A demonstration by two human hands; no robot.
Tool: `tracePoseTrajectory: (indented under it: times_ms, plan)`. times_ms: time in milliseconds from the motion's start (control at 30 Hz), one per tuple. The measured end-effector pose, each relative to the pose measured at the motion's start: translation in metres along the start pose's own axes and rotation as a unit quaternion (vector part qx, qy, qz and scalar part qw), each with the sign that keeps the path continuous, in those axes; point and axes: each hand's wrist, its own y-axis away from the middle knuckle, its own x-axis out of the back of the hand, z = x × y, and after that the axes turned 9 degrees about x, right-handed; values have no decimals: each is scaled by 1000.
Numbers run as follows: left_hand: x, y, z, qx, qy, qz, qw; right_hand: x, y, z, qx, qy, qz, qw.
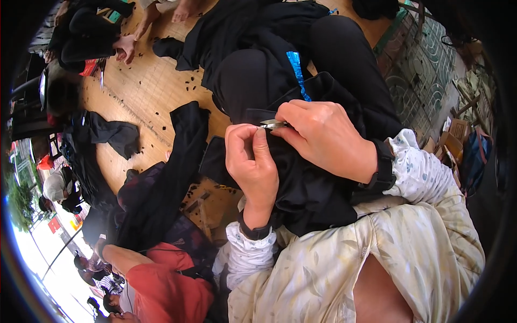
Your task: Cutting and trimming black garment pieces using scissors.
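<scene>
Beside right hand (328, 132), blue strip (295, 69), any lettering illegible

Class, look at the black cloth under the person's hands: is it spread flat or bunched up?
Bunched up: beneath the right hand, the black cloth shows loose, uneven folds and creases.

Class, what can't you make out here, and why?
All in the head view:
Handles of the metal snips: hidden by the right hand.
What the left hand pinches, if anything: too small at the fingertips.
Full outline of the black cloth: lost in its folds.
What the dark bits on the wooden surface are: too small.
Person in red: cut off by the lower edge.
</scene>
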Motion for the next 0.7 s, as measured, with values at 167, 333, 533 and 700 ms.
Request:
tracePoseTrajectory:
  times_ms: [167,333,533,700]
  plan:
    - [1,1,0,39,52,-3,998,1,-1,-2,10,28,-15,999]
    - [2,0,-2,38,38,-11,998,2,-3,-4,20,49,-29,998]
    - [2,-1,0,42,37,-15,998,1,-2,0,21,51,-27,998]
    - [3,-2,2,67,51,-20,996,-2,-1,3,9,28,7,1000]
